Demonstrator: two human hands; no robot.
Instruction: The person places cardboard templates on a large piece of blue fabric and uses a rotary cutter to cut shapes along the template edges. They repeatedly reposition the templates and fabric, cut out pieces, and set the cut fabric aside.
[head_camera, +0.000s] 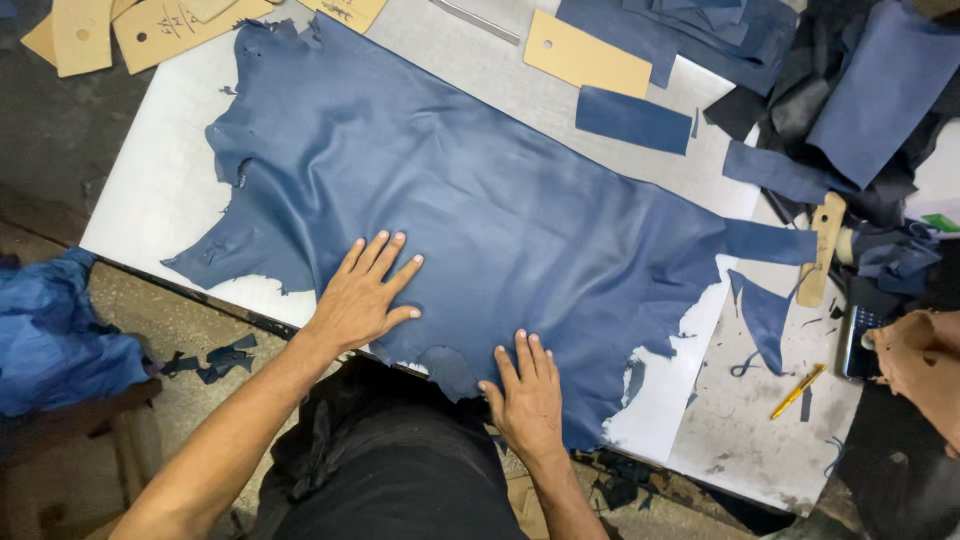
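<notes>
While both of your palms lie flat on the blue leather hide, nothing is gripped: the fingers of your left hand are spread and extended, and those of your right hand are straight and close together, all pressing down. The hide is spread across the white cutting table, its ragged near edge at your body. Judged from the posture, the flat press keeps the skin smooth and pinned against the surface.

Around it: a tan cardboard pattern and a cut blue strip lie just beyond the hide's far edge; more cardboard templates sit at the far left corner. A wooden-handled tool and a yellow pen rest to the right, near small blue offcuts. Heaped dark and blue leather pieces crowd the right side. Scraps litter the floor. Nothing lies on the hide itself.
</notes>
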